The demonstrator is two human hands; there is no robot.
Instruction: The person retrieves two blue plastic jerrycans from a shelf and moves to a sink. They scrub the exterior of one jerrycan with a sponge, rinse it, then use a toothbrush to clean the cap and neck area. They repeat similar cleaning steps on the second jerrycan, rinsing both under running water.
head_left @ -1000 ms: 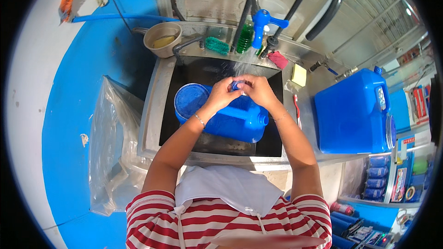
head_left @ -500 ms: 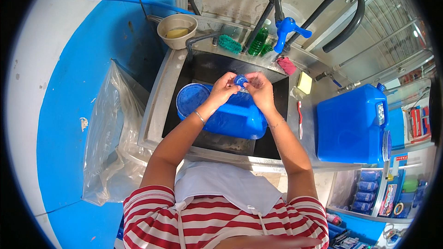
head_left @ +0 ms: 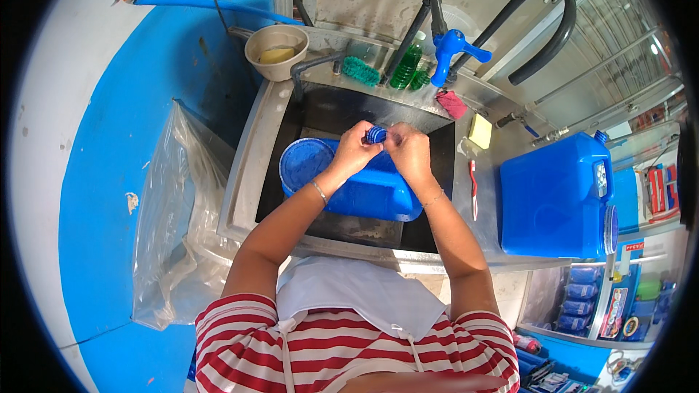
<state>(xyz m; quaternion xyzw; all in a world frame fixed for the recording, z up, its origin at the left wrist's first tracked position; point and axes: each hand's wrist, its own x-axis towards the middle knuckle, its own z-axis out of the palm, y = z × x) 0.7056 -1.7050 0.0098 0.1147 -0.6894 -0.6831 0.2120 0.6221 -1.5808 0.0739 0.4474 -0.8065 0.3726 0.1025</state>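
Over the steel sink, in the head view, both hands met at the neck of a blue plastic jerrycan that lay on its side across the dark basin, toward the basin's front edge. Left hand and right hand each had their fingers pinched closed around the small ribbed blue cap between them. A round blue lid lay just beside the jerrycan at the basin's left side. Along the sink's back edge stood a beige bowl, a bristly green brush, a green bottle and a blue tap. A second, boxy blue jerrycan stood upright on the right drainboard. Compared with half a second earlier, the hands remained clamped on the cap, and the jerrycan had not shifted.
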